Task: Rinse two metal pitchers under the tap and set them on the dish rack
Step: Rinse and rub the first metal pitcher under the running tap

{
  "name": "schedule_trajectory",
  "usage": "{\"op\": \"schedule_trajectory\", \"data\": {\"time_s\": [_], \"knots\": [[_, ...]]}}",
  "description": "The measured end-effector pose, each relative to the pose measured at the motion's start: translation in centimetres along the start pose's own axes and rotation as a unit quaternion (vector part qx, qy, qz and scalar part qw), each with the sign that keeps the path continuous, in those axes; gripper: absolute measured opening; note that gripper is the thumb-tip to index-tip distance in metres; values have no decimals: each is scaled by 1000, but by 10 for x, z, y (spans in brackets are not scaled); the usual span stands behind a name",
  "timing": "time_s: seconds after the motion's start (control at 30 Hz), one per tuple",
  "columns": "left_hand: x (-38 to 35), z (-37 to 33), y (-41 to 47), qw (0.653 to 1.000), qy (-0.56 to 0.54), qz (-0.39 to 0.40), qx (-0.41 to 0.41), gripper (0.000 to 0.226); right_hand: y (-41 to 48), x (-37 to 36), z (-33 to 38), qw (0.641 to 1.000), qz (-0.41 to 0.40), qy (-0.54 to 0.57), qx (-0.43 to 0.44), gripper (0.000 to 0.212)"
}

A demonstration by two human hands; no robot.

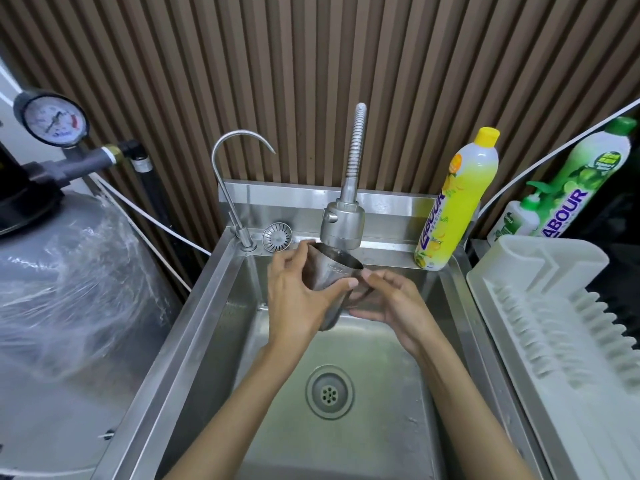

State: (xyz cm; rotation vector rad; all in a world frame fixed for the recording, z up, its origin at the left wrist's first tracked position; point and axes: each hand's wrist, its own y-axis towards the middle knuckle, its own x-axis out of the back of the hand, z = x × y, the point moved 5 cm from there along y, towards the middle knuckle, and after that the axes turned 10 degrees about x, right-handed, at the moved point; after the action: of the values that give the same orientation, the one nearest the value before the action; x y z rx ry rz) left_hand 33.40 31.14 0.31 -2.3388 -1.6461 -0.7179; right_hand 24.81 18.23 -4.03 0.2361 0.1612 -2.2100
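Observation:
A metal pitcher (330,277) is held tilted over the steel sink (221,306), its mouth right under the spray head of the flexible tap (343,226). My left hand (298,292) wraps around the pitcher's body, thumb across the front. My right hand (391,299) grips the pitcher's handle side, fingers curled round it. Only one pitcher shows. Whether water runs I cannot tell. The white dish rack (554,323) stands to the right of the sink with nothing on it.
A thin gooseneck tap (235,188) and a round strainer (277,237) sit on the sink's back ledge. Yellow (453,209) and green (575,188) dish soap bottles stand at the right. A wrapped tank (69,278) with a pressure gauge (53,121) fills the left. The drain (329,393) lies below.

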Motion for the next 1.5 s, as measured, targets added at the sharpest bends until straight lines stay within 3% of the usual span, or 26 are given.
{"op": "schedule_trajectory", "data": {"time_s": [0.1,0.23,0.3,0.43,0.5,0.6,0.73,0.83,0.97,1.07,1.2,1.3,1.33,1.4,1.5], "knots": [[-7,7,-2,998,45,23,28,64,-1,12,8,996,-39,-74,-8,16],[-18,12,-1,994,16,99,52,44,-5,24,28,984,-80,-160,16,24],[-23,13,0,989,-29,135,60,36,-7,26,36,979,-96,-172,46,26],[-33,13,4,966,-179,171,74,45,-7,24,52,949,-123,-252,143,26],[-36,11,5,952,-252,160,73,49,-3,17,51,962,-100,-193,162,25],[-26,9,5,959,-272,69,29,68,6,7,40,985,-32,-67,153,22],[-4,-4,0,988,-139,-9,-72,80,9,-4,8,991,50,106,64,12],[5,-6,-5,995,-38,-37,-82,77,3,-9,-7,988,58,141,16,10],[6,0,-5,998,45,-49,-22,77,-3,-7,-7,999,20,38,-18,10],[-2,9,0,998,46,27,39,59,-4,8,10,995,-40,-91,-5,18],[-18,18,5,985,-46,136,92,35,-7,20,42,962,-90,-257,35,27],[-32,22,7,962,-163,181,121,47,-11,14,69,908,-108,-385,127,26],[-35,20,7,954,-206,184,120,48,-12,10,73,904,-105,-385,153,26],[-37,15,4,940,-281,161,105,54,-9,3,72,930,-72,-307,190,26],[-28,13,4,946,-307,74,72,74,5,-5,63,949,-10,-243,203,19]]}}
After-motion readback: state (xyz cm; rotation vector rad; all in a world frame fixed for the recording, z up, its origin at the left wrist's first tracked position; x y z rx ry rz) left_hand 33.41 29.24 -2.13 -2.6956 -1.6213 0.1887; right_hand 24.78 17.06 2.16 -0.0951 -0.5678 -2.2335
